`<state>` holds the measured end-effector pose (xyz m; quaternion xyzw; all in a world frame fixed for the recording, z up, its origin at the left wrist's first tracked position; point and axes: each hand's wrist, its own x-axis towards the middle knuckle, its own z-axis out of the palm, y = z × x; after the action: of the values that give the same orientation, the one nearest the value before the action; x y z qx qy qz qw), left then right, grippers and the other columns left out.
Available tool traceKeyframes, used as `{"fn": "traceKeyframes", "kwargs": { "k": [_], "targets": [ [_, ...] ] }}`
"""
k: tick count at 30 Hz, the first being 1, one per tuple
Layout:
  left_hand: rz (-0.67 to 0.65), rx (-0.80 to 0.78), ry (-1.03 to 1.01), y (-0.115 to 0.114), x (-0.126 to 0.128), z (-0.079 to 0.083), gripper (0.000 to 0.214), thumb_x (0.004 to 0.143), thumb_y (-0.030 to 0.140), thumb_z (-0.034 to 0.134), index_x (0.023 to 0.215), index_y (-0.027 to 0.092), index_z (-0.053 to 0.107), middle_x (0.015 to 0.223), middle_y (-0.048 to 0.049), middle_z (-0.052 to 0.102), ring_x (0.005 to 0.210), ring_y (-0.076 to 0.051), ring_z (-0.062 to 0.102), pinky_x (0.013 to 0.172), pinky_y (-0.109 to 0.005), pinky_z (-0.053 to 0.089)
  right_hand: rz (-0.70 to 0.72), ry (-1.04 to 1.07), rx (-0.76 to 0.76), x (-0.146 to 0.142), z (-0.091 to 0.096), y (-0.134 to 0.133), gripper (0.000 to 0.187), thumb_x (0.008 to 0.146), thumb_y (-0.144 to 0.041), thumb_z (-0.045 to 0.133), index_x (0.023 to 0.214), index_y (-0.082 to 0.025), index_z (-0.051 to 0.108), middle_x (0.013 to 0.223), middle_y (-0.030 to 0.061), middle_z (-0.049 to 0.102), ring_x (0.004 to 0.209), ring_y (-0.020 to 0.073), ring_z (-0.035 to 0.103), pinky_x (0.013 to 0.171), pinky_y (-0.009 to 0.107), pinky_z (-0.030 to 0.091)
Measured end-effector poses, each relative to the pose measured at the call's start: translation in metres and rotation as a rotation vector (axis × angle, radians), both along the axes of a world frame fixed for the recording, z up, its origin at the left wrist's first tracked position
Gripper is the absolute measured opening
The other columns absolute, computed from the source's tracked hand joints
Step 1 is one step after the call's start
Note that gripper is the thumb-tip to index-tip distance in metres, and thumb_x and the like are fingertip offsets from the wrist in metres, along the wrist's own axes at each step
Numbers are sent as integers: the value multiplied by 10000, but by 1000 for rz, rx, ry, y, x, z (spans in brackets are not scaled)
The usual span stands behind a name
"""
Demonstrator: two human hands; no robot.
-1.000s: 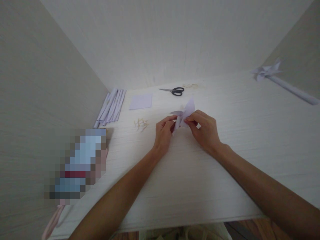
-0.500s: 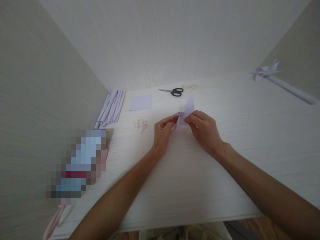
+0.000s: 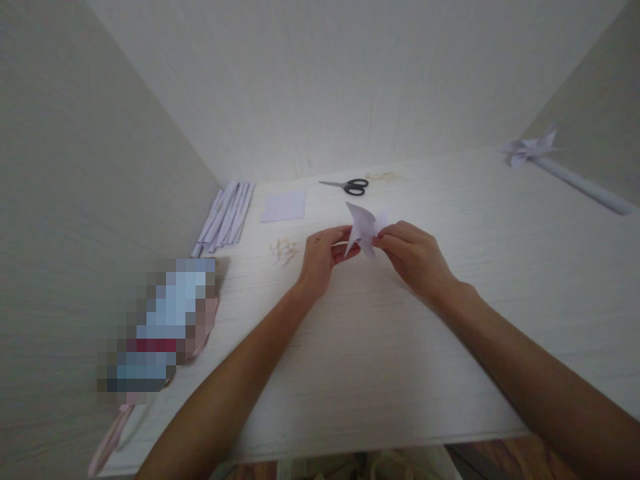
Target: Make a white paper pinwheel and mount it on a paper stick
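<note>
A pale lilac paper pinwheel (image 3: 362, 225) with folded blades is held up over the table in front of me. My right hand (image 3: 413, 257) pinches it near its middle from the right side, thumb and fingertips together. On the left, my left hand (image 3: 320, 259) has its fingers apart, with the tips reaching the paper's left edge and partly behind it. Whether those fingertips press on the paper is hard to see.
Black-handled scissors (image 3: 354, 187) lie beyond my hands, with small pale pieces (image 3: 385, 177) beside them. Leftward are a paper square (image 3: 283, 207), thin tan bits (image 3: 284, 251), rolled paper tubes (image 3: 227, 217) and a blurred-out object (image 3: 170, 320). A pinwheel on a stick (image 3: 580, 181) rests far right.
My left hand has loosened its pinch on a blade and spread its fingers. The pinwheel has turned, one blade now pointing up and left. My right hand keeps its pinch.
</note>
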<state>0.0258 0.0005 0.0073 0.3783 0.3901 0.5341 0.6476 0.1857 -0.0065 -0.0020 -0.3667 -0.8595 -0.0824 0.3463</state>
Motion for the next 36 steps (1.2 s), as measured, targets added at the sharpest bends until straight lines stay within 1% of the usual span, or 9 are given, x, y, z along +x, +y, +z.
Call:
{"fn": "traceKeyframes", "kwargs": {
  "k": [3,5,10,13,17,22,29,32,36],
  "targets": [
    [-10,-10,40,1,-2,2,190,639,280,533,665,114,619,692,-45,645,609,-121,586,631,-289,497,44,-42,-25,0,2,-1,181,826,-147,417,738,-156,576,756,74,609,684,158,505,577,263,391],
    [-23,-21,104,1,-3,3,183,622,290,565,646,117,616,638,-32,628,585,-108,575,612,-266,492,72,-59,-40,0,2,-1,187,829,-154,417,740,-157,581,764,74,613,691,158,513,584,263,396],
    [-5,-52,286,0,-2,4,100,560,214,605,536,121,575,540,10,572,503,-70,529,597,-250,486,100,-23,-111,1,-1,0,191,831,-186,429,747,-170,599,773,68,619,711,158,542,597,261,413],
    [38,-66,338,-1,-1,5,17,547,135,574,547,124,587,539,19,572,494,-64,530,566,-232,482,100,26,-161,1,-3,1,182,826,-200,444,754,-162,606,780,72,624,714,158,560,606,260,426],
    [64,-39,377,0,0,2,119,533,80,543,612,117,624,565,10,595,527,-74,553,561,-219,483,66,51,-203,0,-3,1,173,815,-207,465,735,-159,611,771,69,632,700,158,573,603,261,432],
    [75,28,436,1,-1,-6,134,542,112,548,643,115,637,594,-5,607,535,-80,551,555,-221,481,2,45,-240,-2,-2,0,197,818,-224,461,721,-157,619,758,74,638,667,158,576,587,262,431],
    [121,102,525,1,-2,-9,155,564,134,533,676,115,638,643,-15,623,553,-85,556,555,-214,477,-34,13,-283,-2,-1,-2,176,822,-171,435,807,-144,609,772,65,642,671,150,586,598,243,430],
    [121,140,567,0,-1,-11,153,568,153,539,677,117,640,661,-22,629,588,-101,569,579,-231,481,-113,-4,-269,-3,-1,-2,176,826,-208,442,764,-145,593,718,57,628,628,148,566,568,241,401],
    [109,173,586,-2,-1,-16,155,582,182,543,683,125,646,656,-19,630,605,-110,573,602,-246,483,-192,-12,-242,-7,-1,-2,221,828,-271,442,683,-151,558,653,51,596,566,147,523,513,245,345]
  ]
}}
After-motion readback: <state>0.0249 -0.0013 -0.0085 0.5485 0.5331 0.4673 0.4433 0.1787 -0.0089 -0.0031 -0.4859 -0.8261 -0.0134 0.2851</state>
